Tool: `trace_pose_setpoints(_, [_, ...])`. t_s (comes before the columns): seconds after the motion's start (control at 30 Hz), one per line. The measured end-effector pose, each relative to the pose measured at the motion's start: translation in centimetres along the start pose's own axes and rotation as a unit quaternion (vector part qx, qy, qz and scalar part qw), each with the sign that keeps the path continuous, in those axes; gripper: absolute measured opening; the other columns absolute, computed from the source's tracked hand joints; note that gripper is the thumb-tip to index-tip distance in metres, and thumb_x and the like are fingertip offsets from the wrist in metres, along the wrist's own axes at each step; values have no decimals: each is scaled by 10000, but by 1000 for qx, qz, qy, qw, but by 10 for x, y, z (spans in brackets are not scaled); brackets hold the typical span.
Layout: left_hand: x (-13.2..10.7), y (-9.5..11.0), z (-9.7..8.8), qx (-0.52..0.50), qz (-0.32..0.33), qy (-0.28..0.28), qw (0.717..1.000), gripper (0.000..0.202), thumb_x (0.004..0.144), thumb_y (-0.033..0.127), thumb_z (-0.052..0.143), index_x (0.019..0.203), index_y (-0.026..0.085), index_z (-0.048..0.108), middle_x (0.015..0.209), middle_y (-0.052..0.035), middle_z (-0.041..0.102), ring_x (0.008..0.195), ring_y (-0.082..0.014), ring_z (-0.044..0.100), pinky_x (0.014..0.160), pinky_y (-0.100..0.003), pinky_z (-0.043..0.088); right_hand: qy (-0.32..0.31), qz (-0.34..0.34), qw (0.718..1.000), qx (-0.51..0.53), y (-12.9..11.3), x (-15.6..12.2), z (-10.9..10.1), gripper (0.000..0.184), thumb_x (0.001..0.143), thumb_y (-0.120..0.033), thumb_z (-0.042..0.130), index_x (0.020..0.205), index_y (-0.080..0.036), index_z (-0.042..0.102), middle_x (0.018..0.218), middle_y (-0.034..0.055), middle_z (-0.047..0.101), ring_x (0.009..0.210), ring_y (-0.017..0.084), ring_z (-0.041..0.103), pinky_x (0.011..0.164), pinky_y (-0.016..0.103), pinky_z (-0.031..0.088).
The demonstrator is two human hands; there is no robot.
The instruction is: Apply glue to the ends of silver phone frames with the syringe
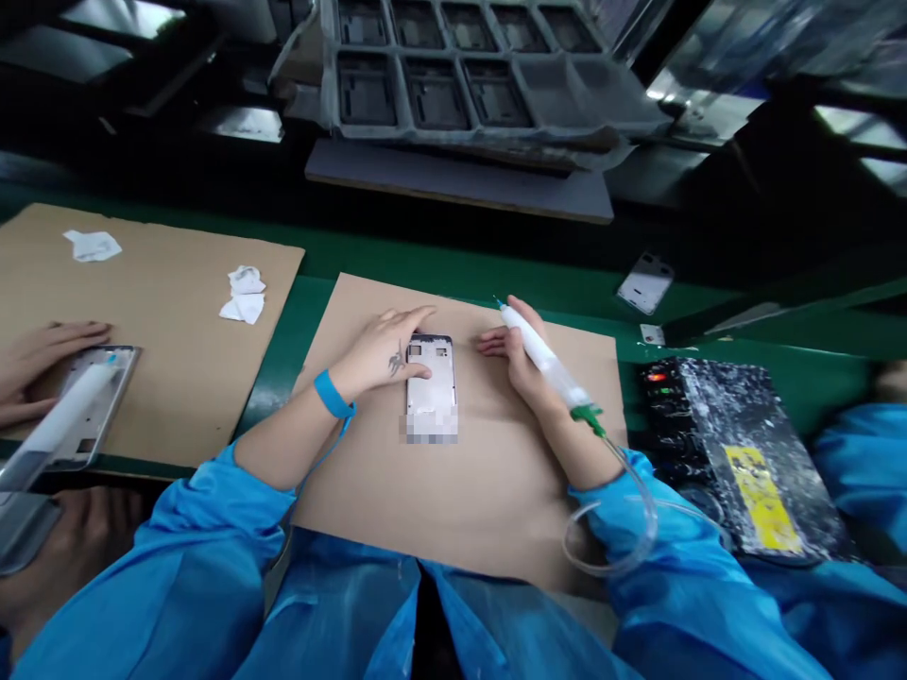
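Observation:
A metal phone mid-frame [432, 378] lies flat on a brown cardboard sheet [453, 510], its lower end blurred out. My left hand [379, 354] rests over its upper part, with the thumb along the side and the fingers reaching past it. My right hand [514, 354] grips a white dispensing syringe [542, 357] just right of the frame, its thin needle pointing up and to the left, away from the frame. A green fitting and a transparent tube run from the syringe toward my sleeve. A blue wrist strap [333, 395] circles my left wrist.
To the left, a co-worker's hand [49, 364] and syringe work on another metal frame [92, 406] on a second cardboard sheet, with white wipes [245, 295] nearby. A black box [737, 444] sits right, and a grey compartment tray [432, 76] stands ahead.

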State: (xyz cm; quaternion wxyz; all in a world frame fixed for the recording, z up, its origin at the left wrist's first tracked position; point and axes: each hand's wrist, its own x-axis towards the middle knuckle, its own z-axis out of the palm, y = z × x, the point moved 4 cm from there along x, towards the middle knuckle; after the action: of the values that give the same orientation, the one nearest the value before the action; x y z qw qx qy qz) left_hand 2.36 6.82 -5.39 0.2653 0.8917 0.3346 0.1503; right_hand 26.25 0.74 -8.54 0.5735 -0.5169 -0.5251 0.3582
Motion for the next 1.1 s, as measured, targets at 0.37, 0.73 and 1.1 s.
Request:
trace_pose_setpoints(0.37, [-1,17,11,12,58,-36,998,643,806,734,797,1127,185,702,1109,-87,717,1052,-290,643,943,-415,476,-129,29,991,-25,-16,-31,12,378,921,-555,779,1059,-206,736,756,25,744,558,142,665,518,258,543])
trace_pose_setpoints(0.73, [1,21,12,19,51,-36,998,596,805,722,803,1039,185,697,1036,-64,682,1007,-279,615,872,-396,448,-134,-33,984,-112,-30,-27,21,218,920,-401,814,1006,-227,714,812,5,715,665,123,645,595,240,545])
trace_pose_setpoints(1.1, [2,22,12,9,45,-40,998,590,817,738,773,1042,200,681,1055,-66,680,1029,-293,622,886,-412,453,-135,-30,981,-133,-34,-25,22,287,917,-480,824,1014,-236,710,825,9,708,667,132,642,594,260,562])
